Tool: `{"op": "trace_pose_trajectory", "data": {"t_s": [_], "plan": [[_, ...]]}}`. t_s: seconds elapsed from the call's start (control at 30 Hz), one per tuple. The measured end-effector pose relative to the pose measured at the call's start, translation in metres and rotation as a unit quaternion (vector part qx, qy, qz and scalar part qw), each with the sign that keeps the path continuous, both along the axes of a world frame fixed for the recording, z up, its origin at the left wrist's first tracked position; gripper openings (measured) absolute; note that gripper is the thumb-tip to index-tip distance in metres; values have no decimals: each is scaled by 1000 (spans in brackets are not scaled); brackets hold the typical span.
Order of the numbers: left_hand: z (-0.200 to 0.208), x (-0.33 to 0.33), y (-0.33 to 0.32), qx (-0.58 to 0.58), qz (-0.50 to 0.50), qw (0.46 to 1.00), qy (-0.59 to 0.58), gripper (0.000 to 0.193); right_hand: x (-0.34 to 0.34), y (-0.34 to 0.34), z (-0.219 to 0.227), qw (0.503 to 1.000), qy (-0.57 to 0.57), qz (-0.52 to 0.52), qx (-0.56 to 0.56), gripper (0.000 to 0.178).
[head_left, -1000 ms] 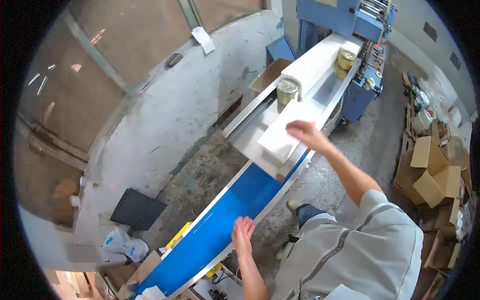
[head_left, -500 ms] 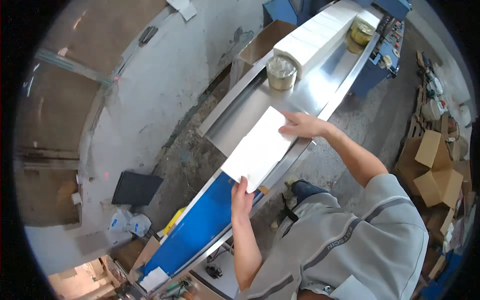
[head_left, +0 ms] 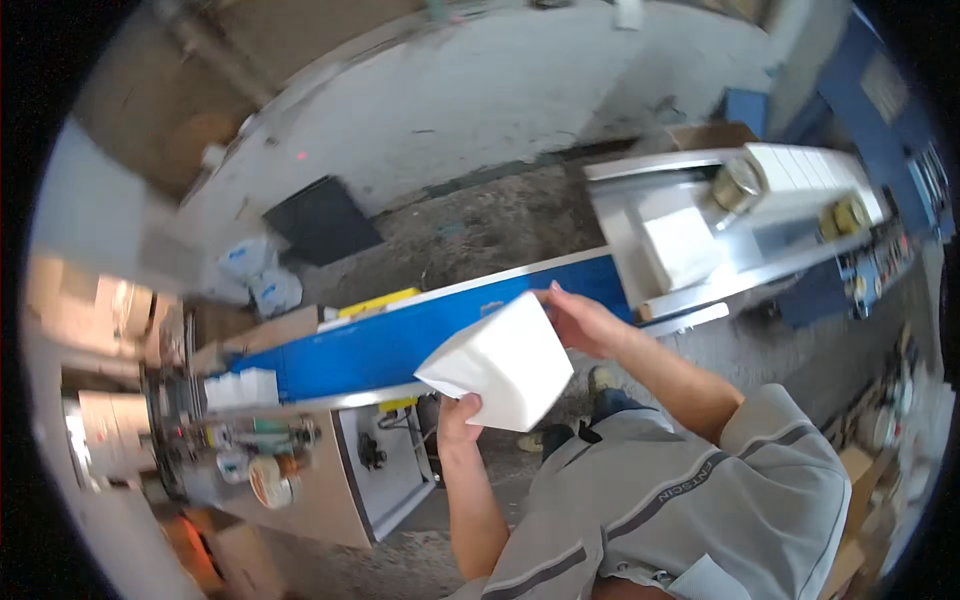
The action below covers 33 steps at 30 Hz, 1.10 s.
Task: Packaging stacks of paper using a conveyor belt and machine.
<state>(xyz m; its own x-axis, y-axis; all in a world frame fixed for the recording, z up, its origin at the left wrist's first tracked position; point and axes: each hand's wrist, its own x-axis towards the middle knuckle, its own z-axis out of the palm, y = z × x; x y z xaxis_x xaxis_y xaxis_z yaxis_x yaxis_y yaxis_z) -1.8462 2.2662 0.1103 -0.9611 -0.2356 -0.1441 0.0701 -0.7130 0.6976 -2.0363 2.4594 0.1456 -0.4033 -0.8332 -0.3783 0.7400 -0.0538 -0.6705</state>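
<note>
Both hands hold a white stack of what looks like folded tissue paper (head_left: 510, 368), tilted above the near edge of a blue conveyor belt (head_left: 400, 338). My left hand (head_left: 460, 418) grips its lower left edge, thumb on the near face. Against its upper right side rests my right hand (head_left: 583, 320), with its fingertips partly hidden behind the stack. Another white stack (head_left: 682, 247) lies on the steel table (head_left: 640, 200) beyond the belt's right end. Farther along that table stands a row of similar white stacks (head_left: 805, 168), with a squat cylinder (head_left: 737, 185) at its near end.
White packs (head_left: 242, 388) sit at the belt's left end. A second cylinder (head_left: 845, 216) is beside the row. Below the belt's left part are a cabinet (head_left: 385, 470) and a white tub (head_left: 270, 482). A dark panel (head_left: 322, 220) leans by the wall.
The view has turned toward the belt's left end. My hands have lifted the stack off the steel table and carried it left, over the belt. Another stack now shows on the table.
</note>
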Motion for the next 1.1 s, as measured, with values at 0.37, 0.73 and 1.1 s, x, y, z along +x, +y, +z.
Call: {"op": "trace_pose_trajectory", "data": {"t_s": [0.37,0.73,1.1], "plan": [[71,190,-88,-285,139,939,-131,65,159,-153,60,868,413,247,-120,110],[-46,299,-127,-114,378,863,-315,46,161,-379,-25,958,170,232,7,69],[-122,312,-76,-82,279,763,-578,41,194,-724,-204,990,45,118,61,69]]}}
